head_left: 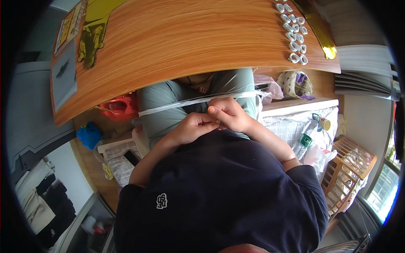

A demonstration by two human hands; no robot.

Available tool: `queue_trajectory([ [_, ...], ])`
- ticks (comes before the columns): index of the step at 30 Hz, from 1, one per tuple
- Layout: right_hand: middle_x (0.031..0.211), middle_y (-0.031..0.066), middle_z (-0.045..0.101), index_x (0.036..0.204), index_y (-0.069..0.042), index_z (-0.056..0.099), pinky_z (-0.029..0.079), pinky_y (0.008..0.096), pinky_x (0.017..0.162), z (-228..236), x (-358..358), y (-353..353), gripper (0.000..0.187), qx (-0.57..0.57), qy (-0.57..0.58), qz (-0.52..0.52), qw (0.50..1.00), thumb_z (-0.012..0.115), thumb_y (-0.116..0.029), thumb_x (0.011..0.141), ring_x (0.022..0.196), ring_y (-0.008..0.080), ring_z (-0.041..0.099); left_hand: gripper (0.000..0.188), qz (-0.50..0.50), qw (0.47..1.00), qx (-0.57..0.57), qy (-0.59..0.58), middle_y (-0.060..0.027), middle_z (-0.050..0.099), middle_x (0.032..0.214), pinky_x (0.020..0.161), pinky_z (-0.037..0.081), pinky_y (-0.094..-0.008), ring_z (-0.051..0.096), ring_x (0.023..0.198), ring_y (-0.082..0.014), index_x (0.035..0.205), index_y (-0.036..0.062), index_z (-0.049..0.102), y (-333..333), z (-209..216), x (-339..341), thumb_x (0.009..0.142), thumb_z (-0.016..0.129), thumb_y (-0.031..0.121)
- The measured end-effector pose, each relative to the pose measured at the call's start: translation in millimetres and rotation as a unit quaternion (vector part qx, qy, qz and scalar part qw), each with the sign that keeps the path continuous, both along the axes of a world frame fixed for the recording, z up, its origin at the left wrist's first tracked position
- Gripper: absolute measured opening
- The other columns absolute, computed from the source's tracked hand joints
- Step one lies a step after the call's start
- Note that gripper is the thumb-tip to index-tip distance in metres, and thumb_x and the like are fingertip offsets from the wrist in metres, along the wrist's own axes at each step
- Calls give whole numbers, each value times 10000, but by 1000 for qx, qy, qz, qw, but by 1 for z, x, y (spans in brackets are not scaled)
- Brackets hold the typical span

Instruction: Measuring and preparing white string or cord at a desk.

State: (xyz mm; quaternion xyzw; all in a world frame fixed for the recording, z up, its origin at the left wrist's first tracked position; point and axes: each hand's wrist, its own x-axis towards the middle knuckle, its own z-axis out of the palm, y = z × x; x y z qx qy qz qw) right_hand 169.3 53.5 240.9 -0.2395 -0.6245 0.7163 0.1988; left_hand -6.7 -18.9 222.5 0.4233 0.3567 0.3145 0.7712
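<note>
Over my lap, close to my dark shirt, my left hand (pixel 196 127) and my right hand (pixel 231 114) meet with their fingers pinched together. Something small and pale shows between the fingertips, too small to name. Just beyond the hands, a bundle of thin white strands (pixel 175 105) lies across both thighs of my grey-green trousers (pixel 158 124). It runs on toward the right edge of the seat. Whether the pinched piece joins these strands, I cannot tell.
In front stands a wooden table (pixel 190 38). Small white coiled loops (pixel 294 46) sit in rows at its right, beside gold foil (pixel 320 31); more gold foil (pixel 93 36) lies left. A red plastic bag (pixel 120 107), a phone (pixel 131 157) and a plastic bottle (pixel 304 139) are beside me.
</note>
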Motion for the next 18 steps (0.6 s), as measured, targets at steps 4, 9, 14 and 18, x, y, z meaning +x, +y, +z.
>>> queue_trajectory([
  [4,605,29,480,630,-10,481,393,257,466,-5,4,1,488,-22,-13,-5,1000,461,-313,1011,505,117,506,181,15,1000,-2,13,-56,683,972,847,487,-249,623,928,-112,1017,-22,664,2,-1,1,955,569,119],
  [9,766,45,548,787,-12,562,449,280,701,-15,10,6,344,-36,-12,-50,998,496,-274,999,760,146,545,148,119,991,-49,-48,-79,677,905,803,519,-251,673,907,-155,913,34,485,2,-6,-4,903,632,25],
  [14,1008,54,610,1104,7,577,497,299,844,-9,16,4,185,-168,78,-46,982,589,-47,928,941,145,602,310,149,985,-40,-80,-75,646,824,803,516,-267,673,853,-160,882,113,344,8,-11,-8,878,616,-35],
  [18,889,87,655,1011,12,647,535,304,750,-9,20,0,137,17,44,-41,998,647,-29,880,848,177,660,284,171,984,1,-56,-77,646,911,792,515,-258,646,860,-132,875,102,349,6,-20,-6,904,610,-5],
])
